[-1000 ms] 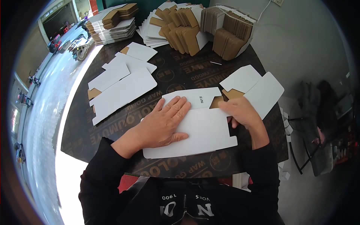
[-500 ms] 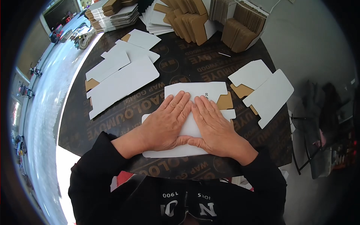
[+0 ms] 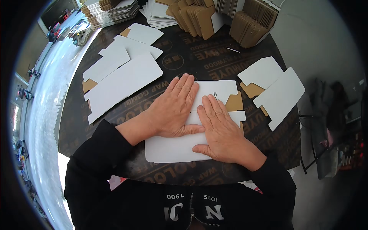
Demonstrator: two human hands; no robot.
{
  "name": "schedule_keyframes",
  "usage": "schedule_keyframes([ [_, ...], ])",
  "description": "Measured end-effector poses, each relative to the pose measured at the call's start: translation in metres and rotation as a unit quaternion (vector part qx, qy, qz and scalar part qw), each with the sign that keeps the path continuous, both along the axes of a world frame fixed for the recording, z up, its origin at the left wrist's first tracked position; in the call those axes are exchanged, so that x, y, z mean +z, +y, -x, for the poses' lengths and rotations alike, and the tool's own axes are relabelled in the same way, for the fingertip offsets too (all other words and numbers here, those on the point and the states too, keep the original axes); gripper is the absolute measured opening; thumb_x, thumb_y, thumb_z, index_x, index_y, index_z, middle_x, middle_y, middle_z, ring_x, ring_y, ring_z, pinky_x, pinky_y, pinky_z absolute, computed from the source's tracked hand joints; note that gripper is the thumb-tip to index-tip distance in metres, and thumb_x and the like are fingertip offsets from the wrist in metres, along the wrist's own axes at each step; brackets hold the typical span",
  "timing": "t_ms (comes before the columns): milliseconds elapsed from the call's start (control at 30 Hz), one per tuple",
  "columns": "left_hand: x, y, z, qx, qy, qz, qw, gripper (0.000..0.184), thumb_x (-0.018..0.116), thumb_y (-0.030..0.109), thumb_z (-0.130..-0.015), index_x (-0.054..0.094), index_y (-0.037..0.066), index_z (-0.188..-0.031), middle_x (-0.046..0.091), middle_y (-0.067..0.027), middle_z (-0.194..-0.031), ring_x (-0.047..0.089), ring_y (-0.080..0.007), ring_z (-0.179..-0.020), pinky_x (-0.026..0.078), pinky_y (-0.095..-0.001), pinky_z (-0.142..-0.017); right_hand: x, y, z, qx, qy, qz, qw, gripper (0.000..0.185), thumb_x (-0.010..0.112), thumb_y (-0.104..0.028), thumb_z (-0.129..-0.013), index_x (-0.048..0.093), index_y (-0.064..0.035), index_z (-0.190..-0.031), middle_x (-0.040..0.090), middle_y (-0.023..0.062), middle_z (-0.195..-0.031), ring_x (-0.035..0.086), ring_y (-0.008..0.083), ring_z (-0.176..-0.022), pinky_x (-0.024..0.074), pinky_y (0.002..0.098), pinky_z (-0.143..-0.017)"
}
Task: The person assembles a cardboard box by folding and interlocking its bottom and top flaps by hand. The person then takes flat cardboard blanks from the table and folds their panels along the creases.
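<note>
A white folded cardboard box blank (image 3: 172,149) lies flat before me, with brown inner flaps showing at its right edge and a small printed mark near its top. My left hand (image 3: 174,107) rests flat on its upper left part, fingers stretched out and reaching to the far edge. Lower and to the right, my right hand (image 3: 220,132) presses palm down on the same blank, thumb spread to the left. Neither hand grips anything. Much of the blank's middle is hidden under the hands.
Several overlapping white box blanks (image 3: 126,84) lie to the left, and more flat blanks (image 3: 281,97) to the right. Stacks of brown and white cardboard (image 3: 255,25) stand along the back of the dark printed table (image 3: 184,57). A thin white stick (image 3: 233,50) lies near them.
My left hand has slid up and away from me over the blank, parting from the right thumb. The right hand stays nearly in place. The view has shifted slightly.
</note>
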State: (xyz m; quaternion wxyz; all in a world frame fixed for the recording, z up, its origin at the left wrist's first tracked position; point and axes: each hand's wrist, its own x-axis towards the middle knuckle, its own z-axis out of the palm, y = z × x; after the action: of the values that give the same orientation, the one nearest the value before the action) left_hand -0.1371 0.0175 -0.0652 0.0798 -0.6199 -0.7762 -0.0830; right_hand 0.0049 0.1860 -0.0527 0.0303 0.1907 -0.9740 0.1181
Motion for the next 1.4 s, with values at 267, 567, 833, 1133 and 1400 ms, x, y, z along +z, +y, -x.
schedule_keyframes([
  [267,-0.004,-0.006,-0.008,0.067,0.009,0.005,0.998,0.107,0.025,0.077,-0.09,0.033,-0.019,-0.139,0.028,-0.0407,-0.146,0.021,-0.0497,-0.143,0.011,-0.0573,-0.117,-0.013,0.015,0.007,-0.083,0.028,-0.034,0.996,0.086,0.044,-0.056,-0.095,0.032,0.0179,-0.138,0.019,0.0401,-0.15,0.011,0.0482,-0.146,0.0109,0.0511,-0.119],
  [567,0.0,-0.061,-0.029,0.119,0.037,0.04,0.991,0.099,0.033,0.072,-0.093,0.036,-0.016,-0.138,0.029,-0.0389,-0.146,0.025,-0.0487,-0.141,0.016,-0.056,-0.116,0.015,0.029,0.011,-0.142,-0.003,-0.018,0.99,0.068,0.047,-0.044,-0.098,0.041,0.0117,-0.136,0.033,0.0323,-0.148,0.026,0.0426,-0.142,0.0218,0.0465,-0.117],
  [833,0.07,-0.07,-0.047,0.259,-0.223,0.004,0.94,0.062,0.064,0.047,-0.09,0.057,-0.008,-0.117,0.05,-0.0282,-0.126,0.053,-0.0332,-0.111,0.046,-0.0403,-0.093,0.028,0.056,0.008,-0.246,0.162,0.22,0.93,0.054,0.054,-0.034,-0.095,0.051,0.0103,-0.126,0.063,0.0218,-0.109,0.059,0.0293,-0.1,0.0463,0.0359,-0.088],
  [1133,0.091,-0.053,-0.032,0.245,-0.444,-0.115,0.854,0.018,0.073,0.013,-0.085,0.065,-0.003,-0.085,0.06,-0.0071,-0.076,0.054,-0.0146,-0.064,0.048,-0.0252,-0.062,0.041,0.085,0.006,-0.353,-0.028,0.58,0.733,0.052,0.057,-0.03,-0.094,0.054,0.0124,-0.124,0.067,0.0152,-0.082,0.058,0.0185,-0.068,0.0467,0.0252,-0.064],
  [1400,0.102,-0.047,-0.022,0.18,-0.4,-0.163,0.884,0.014,0.071,0.011,-0.087,0.065,-0.001,-0.082,0.063,-0.0074,-0.073,0.057,-0.0147,-0.06,0.05,-0.0249,-0.061,0.048,0.082,0.005,-0.252,0.024,0.691,0.677,0.044,0.059,-0.033,-0.094,0.059,0.0083,-0.11,0.066,0.0166,-0.079,0.056,0.016,-0.061,0.0463,0.0241,-0.059],
])
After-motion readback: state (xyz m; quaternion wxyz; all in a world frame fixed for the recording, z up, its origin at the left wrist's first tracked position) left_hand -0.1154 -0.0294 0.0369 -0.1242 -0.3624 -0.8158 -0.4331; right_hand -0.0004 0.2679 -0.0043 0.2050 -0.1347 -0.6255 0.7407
